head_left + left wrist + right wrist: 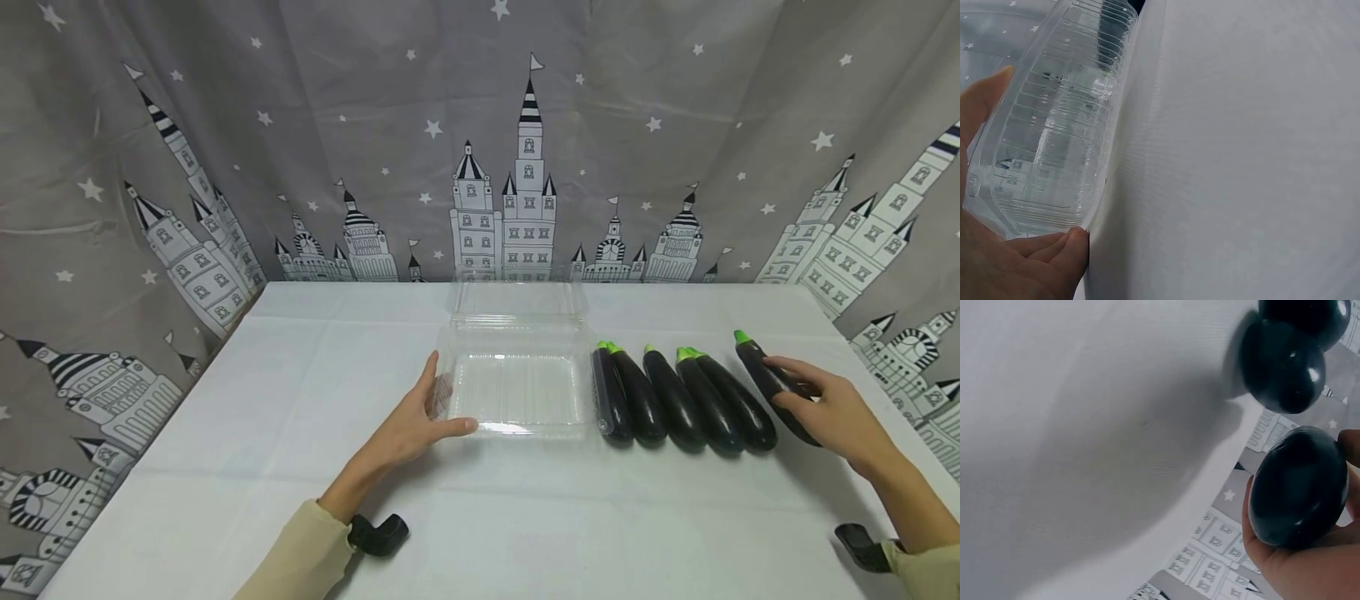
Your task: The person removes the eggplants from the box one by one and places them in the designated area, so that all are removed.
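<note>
A clear plastic clamshell container (521, 392) sits on the white table with its lid (519, 302) folded back. At its near left corner rests my left hand (412, 421), thumb along the front and fingers extended by the left side. Through the left wrist view, the ribbed clear wall (1054, 125) lies between thumb and fingers. My right hand (836, 412) grips a dark eggplant (772, 379), fingers over one side and thumb on the other; its green stem end points away. The right wrist view shows the rounded end of this eggplant (1297, 487) in the palm.
Several more eggplants (678, 400) lie side by side in a row, right of the container; the leftmost is close to its right wall. A grey curtain (360, 108) with castles and stars hangs behind the white-covered table (525, 525).
</note>
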